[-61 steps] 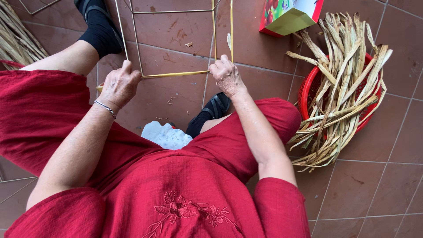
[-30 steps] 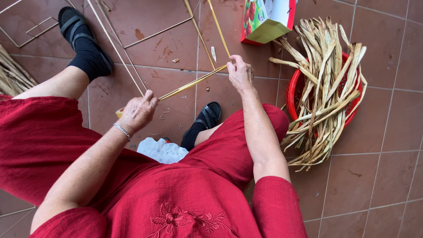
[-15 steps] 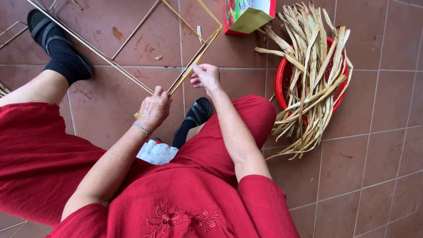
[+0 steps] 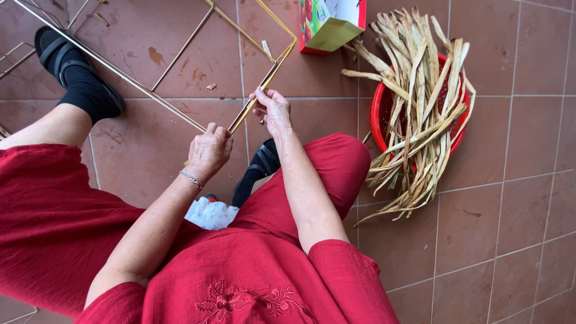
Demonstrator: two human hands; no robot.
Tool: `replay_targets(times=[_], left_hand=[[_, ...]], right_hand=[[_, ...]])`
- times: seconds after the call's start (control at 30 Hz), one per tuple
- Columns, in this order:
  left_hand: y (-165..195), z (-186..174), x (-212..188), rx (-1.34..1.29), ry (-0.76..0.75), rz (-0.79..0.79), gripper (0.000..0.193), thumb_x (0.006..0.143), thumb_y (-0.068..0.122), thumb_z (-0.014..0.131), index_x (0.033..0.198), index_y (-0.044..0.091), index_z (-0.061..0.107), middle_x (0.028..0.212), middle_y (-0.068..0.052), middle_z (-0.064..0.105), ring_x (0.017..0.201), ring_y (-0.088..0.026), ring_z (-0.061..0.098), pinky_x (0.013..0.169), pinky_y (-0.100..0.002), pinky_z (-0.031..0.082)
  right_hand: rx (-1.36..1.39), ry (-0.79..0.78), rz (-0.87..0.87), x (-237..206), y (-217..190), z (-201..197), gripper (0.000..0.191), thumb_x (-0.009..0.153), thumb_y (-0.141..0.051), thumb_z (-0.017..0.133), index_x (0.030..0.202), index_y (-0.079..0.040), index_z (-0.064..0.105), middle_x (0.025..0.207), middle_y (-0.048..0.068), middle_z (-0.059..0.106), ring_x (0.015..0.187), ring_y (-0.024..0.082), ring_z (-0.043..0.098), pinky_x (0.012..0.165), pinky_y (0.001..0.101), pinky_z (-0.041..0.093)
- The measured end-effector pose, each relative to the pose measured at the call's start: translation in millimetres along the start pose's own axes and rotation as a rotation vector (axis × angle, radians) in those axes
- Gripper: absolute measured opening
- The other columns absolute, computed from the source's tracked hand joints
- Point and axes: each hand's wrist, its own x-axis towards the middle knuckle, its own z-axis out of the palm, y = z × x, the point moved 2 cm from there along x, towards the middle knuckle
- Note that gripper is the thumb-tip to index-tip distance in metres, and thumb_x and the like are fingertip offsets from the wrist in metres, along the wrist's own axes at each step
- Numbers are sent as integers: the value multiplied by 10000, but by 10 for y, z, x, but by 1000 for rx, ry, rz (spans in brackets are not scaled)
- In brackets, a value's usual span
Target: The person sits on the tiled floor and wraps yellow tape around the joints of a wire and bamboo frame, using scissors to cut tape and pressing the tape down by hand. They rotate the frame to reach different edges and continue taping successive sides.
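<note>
Since the frame before, the view had shifted slightly and the left hand (image 4: 209,150) and right hand (image 4: 271,109) sat closer, both pinched on the yellow strip (image 4: 259,90). It slanted from lower left to upper right along a thin metal frame (image 4: 120,73). Dry flat husks (image 4: 420,108) filled a round red basket (image 4: 378,114) nearby.

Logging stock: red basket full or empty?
Full. The red basket is heaped with dried leaf strips that spill over its rim onto the tiled floor.

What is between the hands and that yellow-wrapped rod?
Nothing visible. The left hand and the right hand both grip the yellow-wrapped rod of the wire frame directly, fingers closed on it.
</note>
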Motion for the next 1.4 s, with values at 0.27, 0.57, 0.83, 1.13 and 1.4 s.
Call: replay_targets(times=[0.27, 0.57, 0.83, 1.13, 1.4], left_hand=[[-16, 57, -11, 168, -39, 64, 246, 1000, 272, 650, 864, 69, 617, 934, -141, 617, 642, -372, 676, 572, -482, 555], [-30, 80, -6, 163, -24, 117, 193, 994, 252, 646, 899, 85, 629, 928, -111, 646, 665, -365, 680, 581, -476, 555], [-5, -73, 113, -47, -67, -68, 194, 891, 287, 737, 885, 97, 699, 963, -98, 677, 796, -367, 692, 701, -498, 547], [14, -128, 230, -43, -2, -5, 258, 885, 302, 733, 885, 61, 641, 951, -154, 656, 751, -410, 679, 643, -523, 537], [96, 11, 383, 65, -26, -8, 262, 991, 329, 615, 947, 71, 629, 946, -153, 696, 765, -383, 713, 651, -512, 562]], right_hand=[[-173, 245, -197, -95, 28, -1, 300, 828, -176, 844, 1020, -62, 643, 794, -2, 658, 608, 84, 611, 460, 264, 558], [-165, 155, -306, 13, 23, 100, 149, 933, -148, 742, 928, -26, 657, 750, 18, 683, 588, 74, 613, 513, 220, 512], [42, -70, -62, 21, 53, 121, 211, 980, -308, 700, 960, -104, 654, 843, 11, 683, 675, 92, 641, 582, 265, 575], [-66, -20, -73, 134, 73, 154, 305, 956, -377, 738, 918, -80, 674, 791, 13, 667, 621, 96, 621, 563, 274, 573], [-403, 203, -97, -67, 132, 270, 396, 972, -447, 669, 839, -82, 591, 680, 4, 593, 458, 106, 530, 411, 290, 491]])
